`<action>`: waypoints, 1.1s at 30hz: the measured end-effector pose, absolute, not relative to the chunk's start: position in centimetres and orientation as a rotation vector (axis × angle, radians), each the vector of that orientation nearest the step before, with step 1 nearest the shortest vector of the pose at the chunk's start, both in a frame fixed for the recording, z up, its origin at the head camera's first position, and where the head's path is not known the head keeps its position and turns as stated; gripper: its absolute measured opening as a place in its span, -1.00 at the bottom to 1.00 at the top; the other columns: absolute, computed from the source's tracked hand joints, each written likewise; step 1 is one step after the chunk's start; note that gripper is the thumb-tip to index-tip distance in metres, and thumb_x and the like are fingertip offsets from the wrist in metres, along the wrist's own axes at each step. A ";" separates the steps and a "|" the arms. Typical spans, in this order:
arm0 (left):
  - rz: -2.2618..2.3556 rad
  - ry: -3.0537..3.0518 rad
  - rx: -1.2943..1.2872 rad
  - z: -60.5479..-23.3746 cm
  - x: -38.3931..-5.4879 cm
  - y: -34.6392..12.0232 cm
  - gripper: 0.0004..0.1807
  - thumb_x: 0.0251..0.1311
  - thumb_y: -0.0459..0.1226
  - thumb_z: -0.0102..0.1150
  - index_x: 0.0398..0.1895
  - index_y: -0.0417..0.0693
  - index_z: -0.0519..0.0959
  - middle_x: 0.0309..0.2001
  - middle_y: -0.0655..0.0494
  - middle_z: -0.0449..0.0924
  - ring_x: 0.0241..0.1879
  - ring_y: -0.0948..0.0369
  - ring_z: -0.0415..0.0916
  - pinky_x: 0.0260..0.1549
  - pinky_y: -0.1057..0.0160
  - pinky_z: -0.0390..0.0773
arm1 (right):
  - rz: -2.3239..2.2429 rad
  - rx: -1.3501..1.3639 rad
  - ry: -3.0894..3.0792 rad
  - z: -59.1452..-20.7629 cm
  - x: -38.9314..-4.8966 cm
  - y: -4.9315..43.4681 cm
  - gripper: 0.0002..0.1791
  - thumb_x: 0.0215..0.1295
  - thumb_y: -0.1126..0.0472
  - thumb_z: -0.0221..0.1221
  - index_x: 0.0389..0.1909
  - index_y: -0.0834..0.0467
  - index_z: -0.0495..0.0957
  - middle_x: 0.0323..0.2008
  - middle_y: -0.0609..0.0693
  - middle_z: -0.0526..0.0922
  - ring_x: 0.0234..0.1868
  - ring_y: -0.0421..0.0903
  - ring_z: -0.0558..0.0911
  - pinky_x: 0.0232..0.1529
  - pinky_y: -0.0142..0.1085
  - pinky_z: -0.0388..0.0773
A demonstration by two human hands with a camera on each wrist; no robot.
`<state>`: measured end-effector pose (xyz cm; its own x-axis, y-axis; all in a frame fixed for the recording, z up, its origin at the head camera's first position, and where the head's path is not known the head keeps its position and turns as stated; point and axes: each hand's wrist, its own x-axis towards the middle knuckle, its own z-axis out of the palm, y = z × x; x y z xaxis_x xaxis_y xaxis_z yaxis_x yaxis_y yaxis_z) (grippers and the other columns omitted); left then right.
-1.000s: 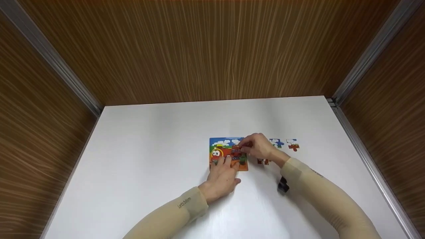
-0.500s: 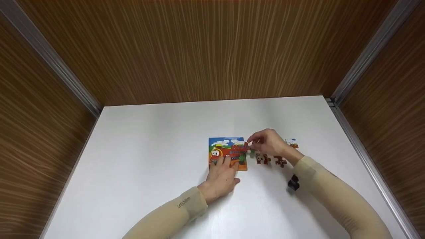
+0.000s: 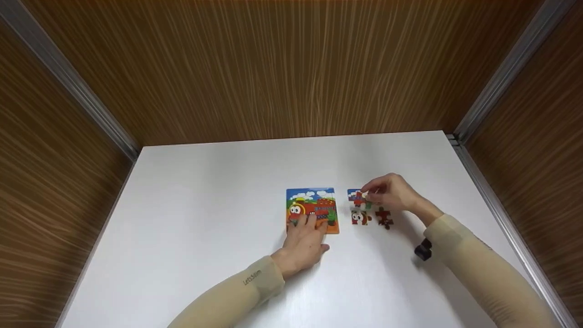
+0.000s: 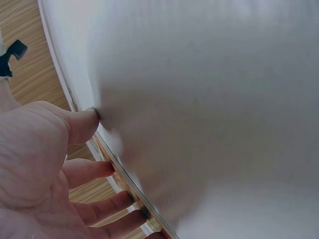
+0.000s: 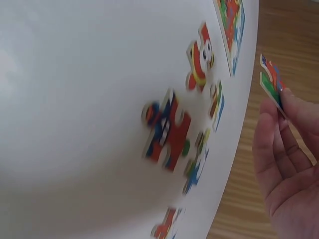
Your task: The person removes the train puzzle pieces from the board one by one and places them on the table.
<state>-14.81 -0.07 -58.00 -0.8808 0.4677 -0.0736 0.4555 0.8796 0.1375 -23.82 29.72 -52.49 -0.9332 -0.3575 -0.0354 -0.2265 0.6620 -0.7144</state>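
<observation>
My left hand (image 3: 304, 243) rests with spread, extended fingertips on the lower part of a puzzle board (image 3: 314, 193) showing a red train. In the left wrist view those fingers (image 4: 110, 201) meet the board's thin edge (image 4: 130, 184). To the right of the board, my right hand (image 3: 392, 193) pinches a jigsaw piece (image 5: 273, 79) of red, green and blue between thumb and fingers, above the table. Below that hand lie a piece with the train's eyes (image 3: 359, 217) and a mostly red piece (image 3: 384, 217).
More loose jigsaw pieces, including a cloud piece (image 5: 198, 162) and a red-and-white one (image 5: 167, 225), lie on the white table (image 3: 205, 205); my right hand hides them in the head view. Wood-grain panels (image 3: 291, 68) enclose the table's back and sides. A black device (image 3: 423, 249) is on my right wrist.
My right hand has moved right, carrying the jigsaw piece from over the train picture to beside the board. The picture's right part is now uncovered. My left hand has stayed put.
</observation>
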 end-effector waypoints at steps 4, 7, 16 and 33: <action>0.169 2.953 0.729 -57.9 -14.8 -0.1 -0.28 0.54 0.17 0.34 0.63 0.10 0.55 0.47 -0.09 0.55 0.47 -0.10 0.47 0.36 -0.38 0.63 | -1.109 -0.461 2.705 -52.2 -23.6 31.3 -0.80 0.48 0.33 0.41 0.04 0.23 0.88 0.04 0.26 0.89 -0.21 -0.15 0.66 -0.24 -0.43 0.64; 0.170 2.956 0.733 -58.0 -14.7 -0.1 -0.28 0.54 0.16 0.34 0.63 0.09 0.55 0.45 -0.08 0.55 0.46 -0.10 0.46 0.35 -0.37 0.63 | -1.108 -0.416 2.685 -51.9 -23.4 32.5 -0.78 0.49 0.32 0.41 0.07 0.25 0.86 0.02 0.28 0.87 -0.26 -0.16 0.65 -0.31 -0.41 0.65; 0.145 2.968 0.734 -58.2 -14.8 0.0 -0.27 0.54 0.17 0.34 0.63 0.09 0.54 0.44 -0.07 0.55 0.43 -0.09 0.46 0.32 -0.36 0.65 | -1.085 -0.292 2.657 -51.4 -23.0 35.6 -0.74 0.53 0.30 0.38 0.13 0.26 0.84 -0.01 0.24 0.87 -0.31 -0.19 0.67 -0.27 -0.34 0.72; 0.123 2.985 0.762 -58.4 -14.6 -0.2 -0.29 0.54 0.17 0.33 0.62 0.08 0.56 0.40 -0.09 0.58 0.40 -0.09 0.49 0.26 -0.33 0.68 | -0.996 -0.194 2.585 -53.2 -22.0 39.9 -0.72 0.52 0.23 0.42 0.13 0.27 0.85 0.07 0.22 0.87 -0.30 -0.19 0.61 -0.29 -0.33 0.68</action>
